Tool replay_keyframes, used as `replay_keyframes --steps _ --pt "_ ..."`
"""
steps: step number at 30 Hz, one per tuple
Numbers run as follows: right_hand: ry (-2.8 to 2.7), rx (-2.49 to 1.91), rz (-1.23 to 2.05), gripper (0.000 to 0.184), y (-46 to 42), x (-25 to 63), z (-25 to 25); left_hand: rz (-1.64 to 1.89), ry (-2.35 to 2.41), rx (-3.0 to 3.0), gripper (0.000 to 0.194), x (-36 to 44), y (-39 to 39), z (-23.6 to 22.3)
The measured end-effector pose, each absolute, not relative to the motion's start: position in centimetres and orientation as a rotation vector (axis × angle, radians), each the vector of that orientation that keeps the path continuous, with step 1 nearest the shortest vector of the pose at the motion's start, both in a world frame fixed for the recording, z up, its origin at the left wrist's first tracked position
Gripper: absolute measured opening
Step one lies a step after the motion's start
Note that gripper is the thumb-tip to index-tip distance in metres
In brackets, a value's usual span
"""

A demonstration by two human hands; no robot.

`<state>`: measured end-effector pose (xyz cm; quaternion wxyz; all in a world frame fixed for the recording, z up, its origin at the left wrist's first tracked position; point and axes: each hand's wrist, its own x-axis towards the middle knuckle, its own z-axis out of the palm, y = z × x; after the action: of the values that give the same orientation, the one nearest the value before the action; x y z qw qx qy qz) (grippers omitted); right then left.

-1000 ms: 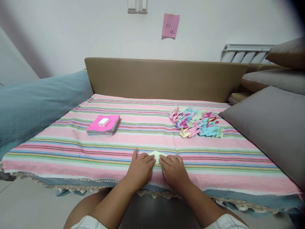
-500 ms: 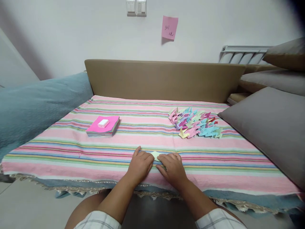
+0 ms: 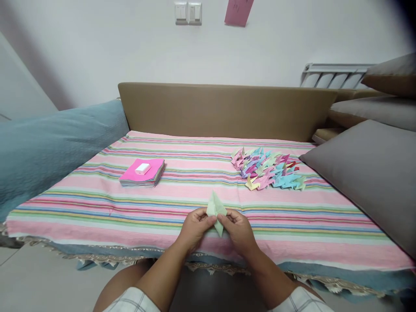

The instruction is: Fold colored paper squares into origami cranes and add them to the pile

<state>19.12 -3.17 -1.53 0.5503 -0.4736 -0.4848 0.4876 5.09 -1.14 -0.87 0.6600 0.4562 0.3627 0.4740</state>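
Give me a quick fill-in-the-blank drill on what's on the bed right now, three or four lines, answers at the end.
1. Both hands, left hand and right hand, pinch a folded paper piece whose colour is pale ____.
2. The small white block lies on top of the ____ paper stack.
3. The pile of folded paper cranes lies next to the ____ cushion.
4. The striped sheet is mostly ____.

Missing words: green; pink; grey; pink
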Motion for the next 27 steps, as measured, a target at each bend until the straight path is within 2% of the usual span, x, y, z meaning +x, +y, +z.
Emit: replay_keyframes --steps 2,6,10,15,20,22,27 --pt "-1.105 -1.087 1.218 0.029 -3.2 18.6 -1.6 1.095 0.83 0.921 0.031 5.5 -1.3 -0.7" --pt "-1.15 -1.073 1.235 0.028 -3.3 18.3 -1.7 1.14 0.87 0.841 0.03 5.8 -1.4 -0.9" --pt "-1.228 -1.016 1.224 0.034 -3.4 18.5 -1.9 1.111 0.9 0.921 0.034 5.6 -1.3 -1.3" --pt "-1.253 -1.02 1.186 0.026 -3.0 19.3 -1.9 1.009 0.958 1.206 0.03 4.7 -0.9 -1.0" --pt "-1.132 -1.019 1.22 0.049 -2.0 20.1 -2.0 0.79 1.129 1.69 0.017 3.9 -0.8 -0.1" --pt "-1.167 -1.12 1.189 0.046 -1.7 20.4 -2.2 0.733 1.169 1.816 0.024 3.8 -0.6 0.1" --pt "-1.435 -1.344 0.849 0.02 -1.5 21.0 -2.8 0.679 1.381 2.106 0.052 3.6 0.2 -0.2"
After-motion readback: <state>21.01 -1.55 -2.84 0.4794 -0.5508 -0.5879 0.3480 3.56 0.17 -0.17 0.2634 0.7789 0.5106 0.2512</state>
